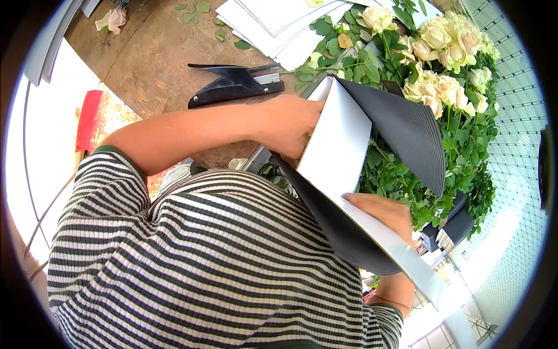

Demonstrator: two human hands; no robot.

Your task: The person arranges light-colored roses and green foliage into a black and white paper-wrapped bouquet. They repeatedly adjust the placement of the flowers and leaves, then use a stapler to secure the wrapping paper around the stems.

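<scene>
My left hand (290, 128) grips the left edge of a folded white sheet (337, 134), its fingertips tucked behind the paper. Lower right, my right hand (378, 209) holds the same sheet, thumb on the white face. Dark grey corrugated sheets flank it: one (401, 134) fans out to the right, the other (337, 238) curves down against my striped shirt. A black metal stapler (232, 84) lies on the brown worktop (145, 64) just beyond my left forearm.
Pale roses (442, 43) with dense leaves (424, 151) fill the right side. Loose white sheets (261, 17) lie at the back among scattered leaves, with a pink rose (111, 20) at top left. A red object (87, 119) stands at the left beside the worktop.
</scene>
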